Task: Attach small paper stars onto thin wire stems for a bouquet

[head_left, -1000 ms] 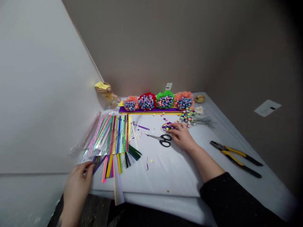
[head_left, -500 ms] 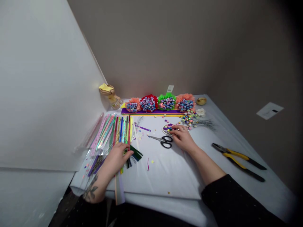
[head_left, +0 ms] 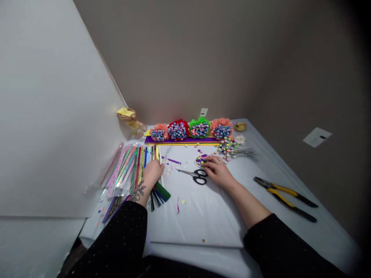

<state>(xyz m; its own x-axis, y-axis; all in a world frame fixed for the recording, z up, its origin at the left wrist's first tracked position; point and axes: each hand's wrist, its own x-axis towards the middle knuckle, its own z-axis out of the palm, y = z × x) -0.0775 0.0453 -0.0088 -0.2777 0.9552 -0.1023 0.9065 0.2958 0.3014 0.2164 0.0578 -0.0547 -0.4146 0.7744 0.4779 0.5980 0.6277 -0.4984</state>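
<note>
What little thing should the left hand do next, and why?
Maybe the left hand should pinch one of the colorful strips, because it is right by them, though I can't tell if it's holding something. The right hand is at the little colorful pieces, and the scissors lie between the hands.

Offering open room on the white sheet [head_left: 208, 222] between forearms [head_left: 247, 199]; leaving bare counter [head_left: 269, 164] from wire stems [head_left: 245, 153] to pliers [head_left: 269, 185]. Being obstructed between left hand [head_left: 153, 172] and right hand [head_left: 218, 172] by scissors [head_left: 193, 174], leftward by ribbon strips [head_left: 127, 170], rearward by a flower row [head_left: 178, 130] before the wall [head_left: 179, 58].
</note>
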